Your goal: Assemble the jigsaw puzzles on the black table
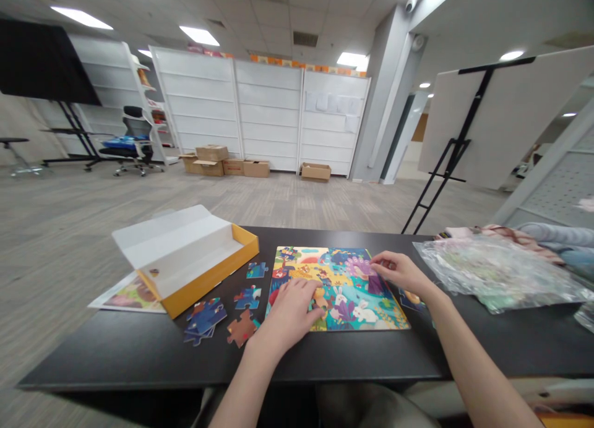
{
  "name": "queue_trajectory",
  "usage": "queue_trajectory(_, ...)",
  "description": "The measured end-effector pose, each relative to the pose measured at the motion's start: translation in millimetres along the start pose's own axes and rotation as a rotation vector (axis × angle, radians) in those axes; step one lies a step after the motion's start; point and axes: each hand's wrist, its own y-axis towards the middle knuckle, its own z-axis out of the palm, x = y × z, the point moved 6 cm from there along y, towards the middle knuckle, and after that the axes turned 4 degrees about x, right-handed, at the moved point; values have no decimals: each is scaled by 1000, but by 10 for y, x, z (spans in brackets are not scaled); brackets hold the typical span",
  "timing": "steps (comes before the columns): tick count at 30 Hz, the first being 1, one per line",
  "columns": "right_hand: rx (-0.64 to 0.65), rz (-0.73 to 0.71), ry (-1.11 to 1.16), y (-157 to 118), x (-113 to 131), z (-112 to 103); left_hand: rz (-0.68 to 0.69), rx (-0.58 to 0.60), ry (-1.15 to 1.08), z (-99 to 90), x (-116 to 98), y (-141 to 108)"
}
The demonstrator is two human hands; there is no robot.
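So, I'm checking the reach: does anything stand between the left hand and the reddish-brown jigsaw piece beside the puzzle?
Nothing visible does. The left hand rests on the lower left of the jigsaw puzzle, and the reddish-brown jigsaw piece lies just left of it, with only black tabletop between them.

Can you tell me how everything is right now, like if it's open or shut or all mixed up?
Left hand: flat on the puzzle, fingers down.
Right hand: fingertips touching the puzzle.
Jigsaw puzzle: mostly put together, lying flat.
Blue puzzle pieces: loose, piled up beside it.
Yellow box: open, white lid folded back.
Plastic bag: crumpled.
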Motion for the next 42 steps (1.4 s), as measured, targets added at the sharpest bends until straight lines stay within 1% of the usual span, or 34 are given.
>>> queue_trajectory(3,-20,-10,64,28,77,-5,2,0,31,-22,1,8)
queue_trajectory(5,2,-48,98,68,226,7,13,-5,42,-31,-5,11)
queue_trajectory(8,127,-124,167,168,607,88,49,-60,16,-70,-13,21)
queue_trajectory(10,260,-177,213,251,912,206,74,-145,-8,-137,-7,28)
queue_trajectory(12,366,-255,255,337,1196,348,91,-237,-7,-221,6,26)
queue_trajectory(13,400,-279,280,381,1299,422,94,-275,7,-262,13,21)
queue_trajectory(15,443,-279,348,466,1403,568,85,-320,50,-326,29,4)
queue_trajectory(18,502,-226,469,535,1375,761,72,-327,118,-367,45,-25)
queue_trajectory(20,529,-207,507,540,1313,840,80,-317,144,-361,50,-38)
queue_trajectory(23,526,-181,561,540,1221,868,72,-309,160,-343,87,-43)
queue_trajectory(26,485,-135,594,550,1148,828,13,-295,183,-352,164,-43)
queue_trajectory(28,474,-124,565,544,1123,797,-28,-260,208,-369,218,-48)
queue_trajectory(31,468,-156,452,520,1106,751,-83,-169,250,-385,288,-70)
queue_trajectory(34,425,-163,346,521,1035,704,-127,-94,276,-392,335,-109)
queue_trajectory(38,424,-116,297,548,884,712,-151,-54,298,-397,362,-169)
queue_trajectory(42,425,-100,273,572,800,747,-166,-38,305,-391,381,-218)
